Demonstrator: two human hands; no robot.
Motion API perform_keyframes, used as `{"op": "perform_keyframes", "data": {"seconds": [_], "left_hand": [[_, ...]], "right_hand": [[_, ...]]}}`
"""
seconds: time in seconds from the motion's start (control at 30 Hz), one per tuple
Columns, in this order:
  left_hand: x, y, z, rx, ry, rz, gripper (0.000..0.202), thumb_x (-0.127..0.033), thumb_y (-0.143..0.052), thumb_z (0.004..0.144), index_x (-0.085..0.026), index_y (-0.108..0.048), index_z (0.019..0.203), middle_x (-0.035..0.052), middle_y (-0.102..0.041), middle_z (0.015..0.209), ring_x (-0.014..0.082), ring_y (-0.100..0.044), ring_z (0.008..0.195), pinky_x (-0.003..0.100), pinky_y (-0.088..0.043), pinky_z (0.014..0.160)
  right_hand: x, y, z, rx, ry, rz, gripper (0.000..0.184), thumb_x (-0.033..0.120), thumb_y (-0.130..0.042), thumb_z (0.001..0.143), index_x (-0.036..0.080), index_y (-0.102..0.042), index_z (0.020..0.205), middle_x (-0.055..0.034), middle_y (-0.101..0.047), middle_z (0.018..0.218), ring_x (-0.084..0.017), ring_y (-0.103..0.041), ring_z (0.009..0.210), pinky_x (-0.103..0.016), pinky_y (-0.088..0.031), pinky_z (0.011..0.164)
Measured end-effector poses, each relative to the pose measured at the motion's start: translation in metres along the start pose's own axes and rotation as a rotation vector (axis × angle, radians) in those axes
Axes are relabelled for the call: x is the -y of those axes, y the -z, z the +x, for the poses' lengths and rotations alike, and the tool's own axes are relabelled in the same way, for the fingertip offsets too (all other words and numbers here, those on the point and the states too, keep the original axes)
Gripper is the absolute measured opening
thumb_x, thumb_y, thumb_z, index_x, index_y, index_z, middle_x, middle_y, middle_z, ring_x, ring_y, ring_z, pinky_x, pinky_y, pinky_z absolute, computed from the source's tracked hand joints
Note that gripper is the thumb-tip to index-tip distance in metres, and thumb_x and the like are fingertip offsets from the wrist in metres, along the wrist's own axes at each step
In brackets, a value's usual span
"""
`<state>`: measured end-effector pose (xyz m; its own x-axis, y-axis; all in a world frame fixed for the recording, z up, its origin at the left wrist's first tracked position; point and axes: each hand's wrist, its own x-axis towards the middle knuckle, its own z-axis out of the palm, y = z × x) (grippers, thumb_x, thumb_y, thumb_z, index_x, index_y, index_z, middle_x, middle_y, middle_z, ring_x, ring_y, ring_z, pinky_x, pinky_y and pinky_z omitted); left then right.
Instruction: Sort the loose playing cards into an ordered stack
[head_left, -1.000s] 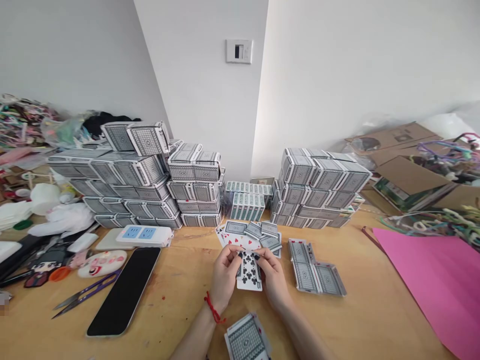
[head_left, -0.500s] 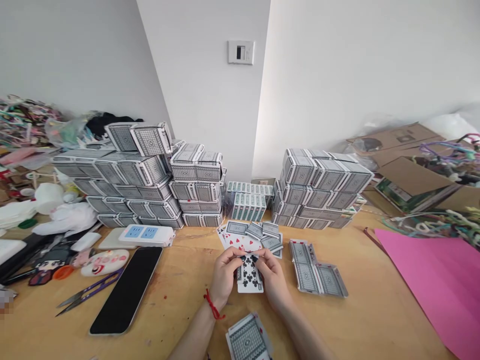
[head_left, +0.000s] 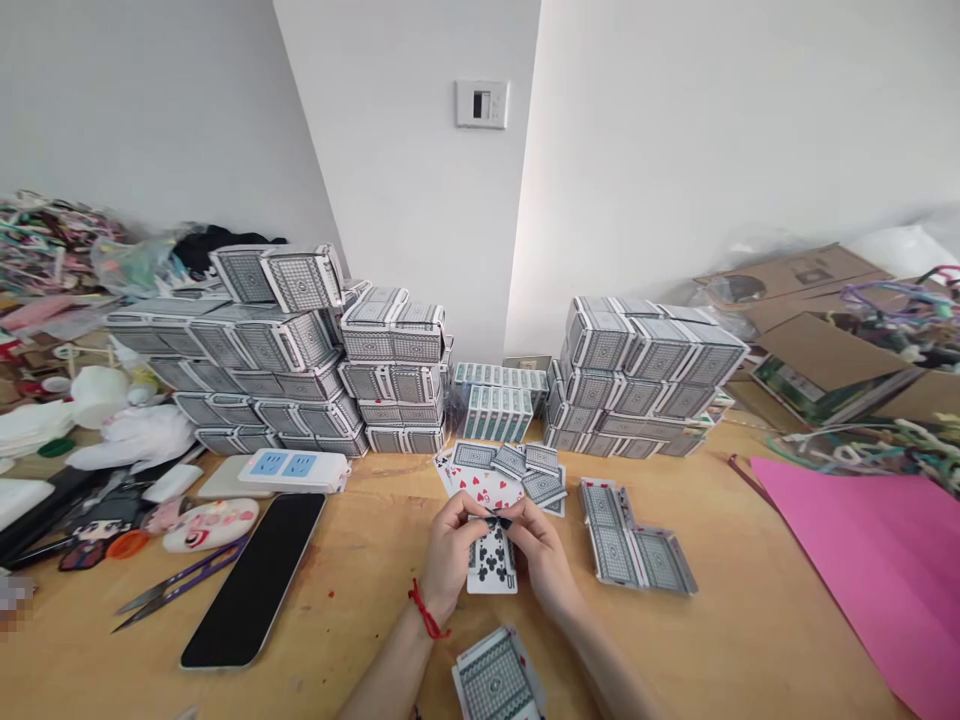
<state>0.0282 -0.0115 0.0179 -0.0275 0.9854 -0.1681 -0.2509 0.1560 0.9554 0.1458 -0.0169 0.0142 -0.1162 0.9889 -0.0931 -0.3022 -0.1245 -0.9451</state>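
Observation:
Between both hands is a ten of clubs playing card (head_left: 493, 570), face up, its numbered lower end toward me. My left hand (head_left: 448, 555), with a red string bracelet at the wrist, pinches its far left edge. My right hand (head_left: 541, 560) pinches the far right edge, and the two thumbs nearly meet over the top of the card. Another patterned card shows at its left side. Just beyond the fingers lie loose cards (head_left: 480, 480), some with hearts face up, others back up. Nearer to me, between my forearms, sits a folded card piece (head_left: 495, 680).
Blocks built of folded cards stand stacked at the left (head_left: 292, 340) and right (head_left: 652, 350), with card decks (head_left: 499, 412) between. A joined card piece (head_left: 637, 545) lies right of my hands. Leftward are a phone (head_left: 255, 580), snips (head_left: 180, 580) and a power strip (head_left: 292, 470); rightward, pink paper (head_left: 862, 570).
The ten of clubs has shifted slightly left and toward me. My thumbs have come closer together over its top end, covering more of it.

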Motion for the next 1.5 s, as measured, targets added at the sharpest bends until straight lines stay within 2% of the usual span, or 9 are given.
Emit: {"op": "perform_keyframes", "data": {"seconds": [0.17, 0.3, 0.47, 0.6, 0.87, 0.97, 1.07, 1.27, 1.5], "left_hand": [[0.001, -0.003, -0.001, -0.024, -0.055, 0.064, 0.012, -0.013, -0.052, 0.055, -0.017, -0.041, 0.055, -0.0067, -0.042, 0.049, 0.0073, -0.038, 0.049, 0.018, -0.031, 0.049], [-0.001, -0.003, -0.003, -0.036, -0.138, 0.162, 0.007, -0.016, -0.054, 0.060, -0.017, -0.047, 0.062, -0.0055, -0.045, 0.054, 0.0082, -0.040, 0.052, 0.018, -0.032, 0.051], [-0.008, -0.003, -0.005, 0.089, -0.077, 0.100, 0.014, -0.023, -0.051, 0.065, -0.016, -0.054, 0.077, -0.0033, -0.048, 0.059, 0.0086, -0.042, 0.051, 0.018, -0.032, 0.047], [-0.010, -0.004, -0.005, 0.063, -0.030, 0.013, 0.011, -0.022, -0.048, 0.064, -0.016, -0.054, 0.072, -0.0028, -0.051, 0.060, 0.0099, -0.045, 0.055, 0.019, -0.035, 0.050], [-0.004, 0.000, 0.000, 0.003, -0.028, 0.102, 0.010, -0.019, -0.047, 0.060, -0.016, -0.056, 0.064, -0.0038, -0.051, 0.054, 0.0087, -0.042, 0.050, 0.018, -0.033, 0.048], [-0.005, -0.002, -0.002, -0.002, -0.049, 0.125, 0.009, -0.018, -0.048, 0.061, -0.016, -0.056, 0.064, -0.0032, -0.051, 0.055, 0.0092, -0.043, 0.050, 0.019, -0.033, 0.048], [-0.005, -0.003, -0.005, 0.011, -0.129, 0.188, 0.008, -0.018, -0.048, 0.063, -0.016, -0.056, 0.064, -0.0020, -0.053, 0.059, 0.0106, -0.045, 0.055, 0.020, -0.034, 0.053], [-0.004, -0.001, -0.008, 0.015, -0.197, 0.256, 0.008, -0.018, -0.050, 0.064, -0.017, -0.058, 0.064, -0.0008, -0.055, 0.061, 0.0120, -0.046, 0.057, 0.021, -0.034, 0.054], [-0.006, 0.000, -0.004, 0.003, -0.123, 0.163, 0.008, -0.018, -0.049, 0.063, -0.017, -0.056, 0.063, -0.0023, -0.053, 0.058, 0.0104, -0.044, 0.053, 0.020, -0.034, 0.051]], "right_hand": [[0.002, -0.001, -0.001, 0.049, 0.048, -0.023, 0.003, 0.022, -0.053, 0.066, 0.019, -0.053, 0.067, 0.0020, -0.053, 0.067, -0.014, -0.046, 0.066, -0.024, -0.035, 0.063], [0.004, -0.004, -0.001, -0.017, 0.015, 0.036, 0.006, 0.024, -0.054, 0.066, 0.020, -0.053, 0.069, 0.0030, -0.054, 0.064, -0.013, -0.047, 0.061, -0.023, -0.035, 0.058], [0.003, -0.003, 0.000, -0.074, -0.027, 0.108, 0.011, 0.029, -0.056, 0.066, 0.020, -0.053, 0.072, 0.0020, -0.054, 0.062, -0.014, -0.047, 0.055, -0.023, -0.035, 0.051], [0.000, 0.000, 0.001, -0.082, -0.040, 0.126, 0.011, 0.027, -0.054, 0.066, 0.019, -0.053, 0.073, 0.0021, -0.052, 0.059, -0.013, -0.046, 0.053, -0.023, -0.035, 0.050], [-0.003, -0.001, 0.000, -0.078, -0.025, 0.112, 0.011, 0.025, -0.056, 0.067, 0.018, -0.051, 0.075, 0.0034, -0.051, 0.059, -0.010, -0.043, 0.051, -0.020, -0.034, 0.048], [-0.004, -0.002, 0.001, -0.081, -0.042, 0.071, 0.018, 0.031, -0.058, 0.066, 0.019, -0.048, 0.076, 0.0065, -0.045, 0.051, -0.007, -0.037, 0.041, -0.018, -0.028, 0.041], [-0.003, -0.002, 0.002, -0.069, -0.043, 0.059, 0.023, 0.032, -0.060, 0.064, 0.020, -0.047, 0.078, 0.0085, -0.042, 0.049, -0.005, -0.031, 0.037, -0.017, -0.023, 0.037], [0.000, -0.003, 0.001, -0.064, -0.065, 0.134, 0.023, 0.029, -0.062, 0.060, 0.020, -0.048, 0.076, 0.0069, -0.044, 0.051, -0.007, -0.037, 0.042, -0.018, -0.027, 0.041], [0.003, 0.000, -0.001, -0.045, -0.084, 0.161, 0.014, 0.028, -0.058, 0.065, 0.020, -0.052, 0.075, 0.0059, -0.045, 0.053, -0.009, -0.037, 0.045, -0.019, -0.027, 0.043]]}}
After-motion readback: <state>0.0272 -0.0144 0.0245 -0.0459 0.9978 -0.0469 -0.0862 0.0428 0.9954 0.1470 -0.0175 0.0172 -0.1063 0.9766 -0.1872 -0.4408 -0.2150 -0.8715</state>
